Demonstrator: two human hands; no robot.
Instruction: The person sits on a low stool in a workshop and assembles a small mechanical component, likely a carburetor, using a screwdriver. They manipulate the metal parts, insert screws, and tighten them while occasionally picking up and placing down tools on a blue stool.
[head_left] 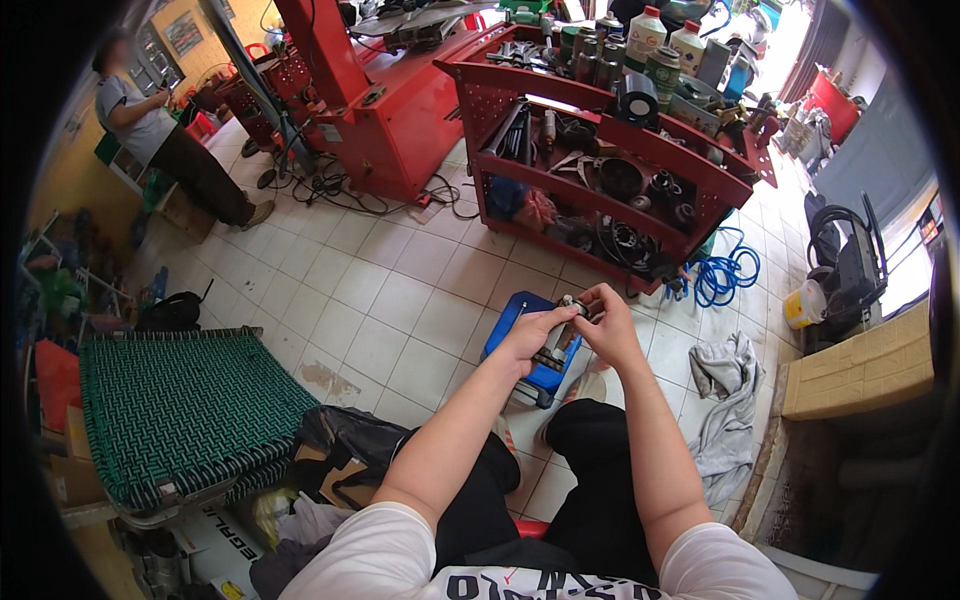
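Observation:
Both my hands meet above my knees around a small metal part (549, 358) with dark and bright surfaces; its exact kind is hard to make out. My left hand (535, 335) is closed round it, the thumb lying along its top. From the other side, the fingers of my right hand (608, 322) pinch its upper end, where a pale tip shows between the fingertips. Directly below, on the floor, a blue box-like object (508, 322) with dark lower corners is partly covered by my hands.
Ahead stands a red tool cart (640, 150) loaded with bottles, cans and parts. Beside it is a red machine (390, 130) with cables on the floor. A green woven seat (190, 400) is left, a grey cloth (727, 400) and blue hose (725, 275) right. Another person (160, 125) stands far left.

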